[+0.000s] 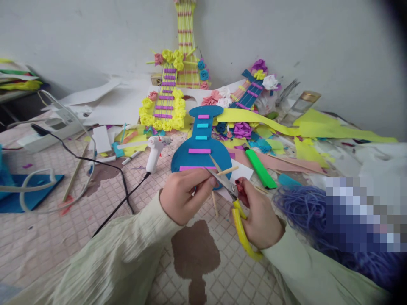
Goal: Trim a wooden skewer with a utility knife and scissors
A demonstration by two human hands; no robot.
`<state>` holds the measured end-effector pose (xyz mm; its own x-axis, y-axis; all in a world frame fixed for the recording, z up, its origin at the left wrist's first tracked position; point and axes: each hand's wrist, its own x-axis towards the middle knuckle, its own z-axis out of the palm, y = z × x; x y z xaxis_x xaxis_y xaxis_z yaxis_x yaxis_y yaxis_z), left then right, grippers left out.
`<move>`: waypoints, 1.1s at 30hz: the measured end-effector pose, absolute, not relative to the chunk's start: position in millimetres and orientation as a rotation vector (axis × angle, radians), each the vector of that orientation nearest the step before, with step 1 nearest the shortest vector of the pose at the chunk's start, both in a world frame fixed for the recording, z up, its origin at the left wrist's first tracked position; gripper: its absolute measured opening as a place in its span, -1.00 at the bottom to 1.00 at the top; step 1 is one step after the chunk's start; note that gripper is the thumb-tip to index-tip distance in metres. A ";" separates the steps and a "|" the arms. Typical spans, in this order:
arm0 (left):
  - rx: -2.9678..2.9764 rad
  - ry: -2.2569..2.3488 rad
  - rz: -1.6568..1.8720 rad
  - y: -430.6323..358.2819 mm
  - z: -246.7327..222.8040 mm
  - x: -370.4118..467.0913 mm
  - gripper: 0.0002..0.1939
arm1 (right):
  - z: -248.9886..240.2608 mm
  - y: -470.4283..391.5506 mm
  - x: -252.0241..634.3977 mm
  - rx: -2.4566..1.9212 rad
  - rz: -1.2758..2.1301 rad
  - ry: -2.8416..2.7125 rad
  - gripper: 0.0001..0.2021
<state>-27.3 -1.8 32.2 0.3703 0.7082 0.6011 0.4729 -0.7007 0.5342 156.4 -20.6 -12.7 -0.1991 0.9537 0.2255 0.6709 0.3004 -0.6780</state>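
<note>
My left hand [182,195] pinches a thin wooden stick [227,170] that points right over a blue paper guitar [200,146] with pink and cyan strips. My right hand [259,216] grips yellow-handled scissors [237,209]; their blades are parted around the stick. Both hands hover low over the checked mat, just in front of the blue guitar.
A white glue gun [154,152] with a black cord lies left of the guitar. Flower-trimmed yellow guitars [165,101] lean at the back wall. A green marker [260,168], yellow paper scraps [318,127], purple yarn [305,207] and a white power strip [55,127] surround the hands.
</note>
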 end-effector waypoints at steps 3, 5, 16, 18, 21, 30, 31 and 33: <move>2.377 1.031 1.222 -1.0 32.9 -28.6 -0.81 | -15.9 -19.0 158.6 -1.462 0.518 -1.957 -0.70; 2.388 0.994 1.248 -0.4 32.8 -29.3 -0.82 | -16.9 -19.0 158.8 -1.452 0.520 -1.962 -0.69; 2.457 0.996 1.342 -1.0 29.4 -26.6 -0.86 | -16.6 -21.9 155.0 -1.399 0.559 -1.973 -0.68; 2.466 0.994 1.358 -1.6 29.4 -26.0 -0.87 | -18.1 -22.3 154.5 -1.389 0.555 -1.970 -0.71; 2.463 0.968 1.407 -3.4 29.9 -25.5 -0.88 | -18.9 -24.3 153.3 -1.386 0.562 -1.950 -0.73; 2.354 0.980 1.346 -8.2 32.9 -24.5 -0.85 | -14.0 -26.9 152.5 -1.365 0.551 -1.953 -0.71; 2.339 0.990 1.323 -7.8 32.6 -24.5 -0.84 | -14.4 -25.3 153.6 -1.367 0.538 -1.955 -0.71; 2.320 1.027 1.288 -6.4 31.3 -24.3 -0.85 | -15.2 -22.2 155.6 -1.373 0.499 -1.958 -0.71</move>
